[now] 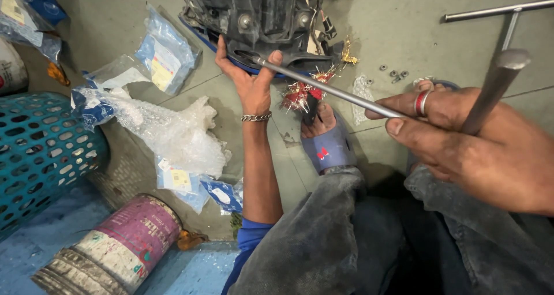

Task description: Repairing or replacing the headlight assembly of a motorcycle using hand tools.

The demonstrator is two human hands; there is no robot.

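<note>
Right hand (485,151) clenched on long steel T-handle wrench (340,92), its tip at black plastic vehicle housing (262,15); left hand (249,79) braces housing, steadying shaft; judging: bolt being driven, needs turning.

There is only one view, and it comes from the camera on my head. It looks steeply down at the concrete floor (398,29) in front of me, where I sit. My knees fill the near edge, and my right hand (479,145) is very close to the lens, so it appears big at the right. My left hand (249,81) is farther, near the middle. The black machine part (259,18) lies at the far edge, cut by the frame.
</note>
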